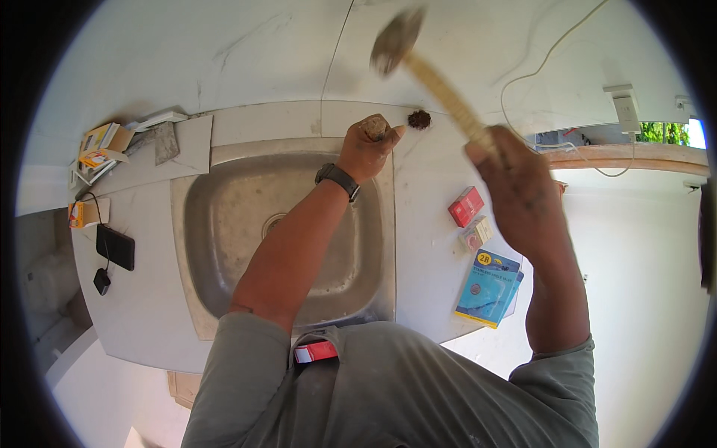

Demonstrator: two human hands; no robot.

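My right hand (515, 187) is wrapped round the pale handle of a hammer (444, 97), raised above the counter's right side. The dark hammer head (396, 41) is smeared by motion, up and left of that hand. Closed at the sink's far right corner, my left hand (362, 157) grips a thing with a round, worn brown end (375, 127) facing up; the rest of it is hidden by the fist, and its kind does not show. Just right of this hand a ragged dark brown patch (420, 119) marks the counter; hole or clump, I cannot tell.
A steel sink (224, 276) lies under my left forearm. To its right are a red box (466, 207), a small pale box (476, 234) and blue blister packs (489, 287). Leftward lie a black phone-like device (115, 247) and opened cartons (104, 145). A white cable (549, 56) hangs at the right.
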